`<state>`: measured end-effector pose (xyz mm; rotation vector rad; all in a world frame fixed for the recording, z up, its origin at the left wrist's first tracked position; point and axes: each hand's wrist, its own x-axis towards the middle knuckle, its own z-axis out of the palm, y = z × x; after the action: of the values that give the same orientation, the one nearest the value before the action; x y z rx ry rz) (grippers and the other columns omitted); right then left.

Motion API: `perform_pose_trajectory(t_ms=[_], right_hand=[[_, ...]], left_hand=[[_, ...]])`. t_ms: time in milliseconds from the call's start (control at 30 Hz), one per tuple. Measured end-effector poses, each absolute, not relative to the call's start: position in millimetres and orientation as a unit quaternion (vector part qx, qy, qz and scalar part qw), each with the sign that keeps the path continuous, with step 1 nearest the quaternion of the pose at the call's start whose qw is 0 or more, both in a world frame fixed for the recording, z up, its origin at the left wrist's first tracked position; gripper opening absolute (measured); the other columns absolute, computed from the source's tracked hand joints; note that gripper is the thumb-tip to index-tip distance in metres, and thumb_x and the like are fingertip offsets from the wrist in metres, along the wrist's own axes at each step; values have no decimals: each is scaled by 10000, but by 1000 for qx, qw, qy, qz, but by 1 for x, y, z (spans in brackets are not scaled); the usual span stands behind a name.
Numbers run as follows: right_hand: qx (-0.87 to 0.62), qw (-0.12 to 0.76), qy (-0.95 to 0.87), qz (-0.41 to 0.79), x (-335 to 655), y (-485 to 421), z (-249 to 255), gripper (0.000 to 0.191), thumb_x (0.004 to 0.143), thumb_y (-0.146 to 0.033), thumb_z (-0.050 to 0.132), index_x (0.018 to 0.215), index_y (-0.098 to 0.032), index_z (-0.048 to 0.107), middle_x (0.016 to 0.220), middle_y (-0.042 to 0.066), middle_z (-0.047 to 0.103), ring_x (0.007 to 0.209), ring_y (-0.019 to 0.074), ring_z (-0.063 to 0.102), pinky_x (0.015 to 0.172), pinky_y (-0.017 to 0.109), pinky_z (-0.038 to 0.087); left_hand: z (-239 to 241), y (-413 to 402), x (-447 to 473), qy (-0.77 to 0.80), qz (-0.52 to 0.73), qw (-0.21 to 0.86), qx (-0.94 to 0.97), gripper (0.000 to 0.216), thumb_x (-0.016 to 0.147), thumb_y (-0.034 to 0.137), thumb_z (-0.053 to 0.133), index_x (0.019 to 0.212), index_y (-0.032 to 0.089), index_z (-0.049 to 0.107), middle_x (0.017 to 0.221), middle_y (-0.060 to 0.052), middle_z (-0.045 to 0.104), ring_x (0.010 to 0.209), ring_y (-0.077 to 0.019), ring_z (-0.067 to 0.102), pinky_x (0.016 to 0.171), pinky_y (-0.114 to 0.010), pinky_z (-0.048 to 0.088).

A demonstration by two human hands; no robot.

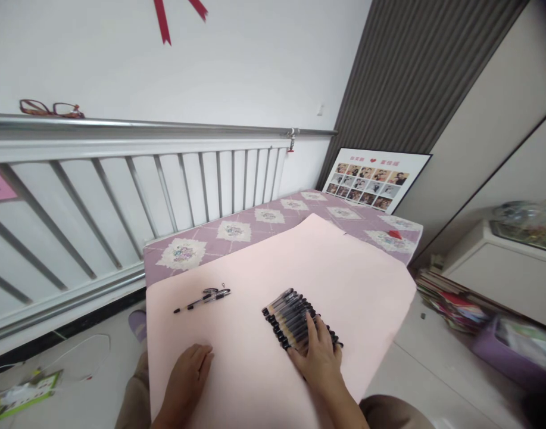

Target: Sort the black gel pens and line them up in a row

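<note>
A large pale pink sheet (326, 262) covers the near end of a table. On it lies a row of several black pens (290, 313) side by side. My right hand (320, 351) rests flat on the near end of that row, fingers stretched over the pens. My left hand (190, 369) lies on the pink sheet to the left, fingers loosely curled, holding nothing. A single black pen (203, 298) lies apart, above my left hand, with a tiny spring-like piece (223, 285) beside its cap end.
A purple patterned tablecloth (264, 223) shows beyond the sheet. A white railing (134, 179) with red glasses (52, 109) on top stands at left. A photo board (373, 179) leans at the back. Books (451, 298) and a white cabinet (500, 262) stand at right.
</note>
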<state>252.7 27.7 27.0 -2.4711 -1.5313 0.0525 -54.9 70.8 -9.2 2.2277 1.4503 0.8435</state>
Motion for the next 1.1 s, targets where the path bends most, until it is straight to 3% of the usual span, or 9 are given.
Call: perform_pose_trajectory(t_ms=[267,433,667,867,1100], right_hand=[[-853,110,-510,1,244,29,32,820,688,-476,515,1407,-222,212,1479,94,223,1348,286,181,1022,528,203],[-860,105,-500,0,232,35,29,836,689,-584,493,1406,-246,227,1489,93,192,1357,325,123,1018,560,171],[-859,86,-505,13,231,38,28,804,714,-537,473,1416,-261,192,1502,74,152,1360,334,99,1014,572,164],[-859,82,-505,8,232,36,30,755,716,-434,477,1406,-248,233,1488,67,211,1364,315,106,1021,557,179],[-822,149,-548,-40,220,33,34,724,762,-582,423,1372,-208,316,1456,107,290,1351,323,168,991,593,230]], left_hand=[[-18,73,-57,508,288,185,790,346,910,409,338,948,203,613,907,-70,636,878,-213,583,817,-383,486],[-18,74,-57,505,289,177,794,319,911,403,352,935,220,612,900,-53,637,871,-197,587,794,-351,497],[-14,72,-56,506,295,169,793,311,911,389,361,936,213,617,899,-59,637,865,-199,593,799,-357,498],[-12,72,-56,507,290,179,792,292,910,365,362,950,212,607,906,-61,636,882,-210,586,810,-367,489],[-12,73,-53,508,293,173,791,284,904,358,371,919,218,618,873,-61,633,835,-206,591,769,-351,496]])
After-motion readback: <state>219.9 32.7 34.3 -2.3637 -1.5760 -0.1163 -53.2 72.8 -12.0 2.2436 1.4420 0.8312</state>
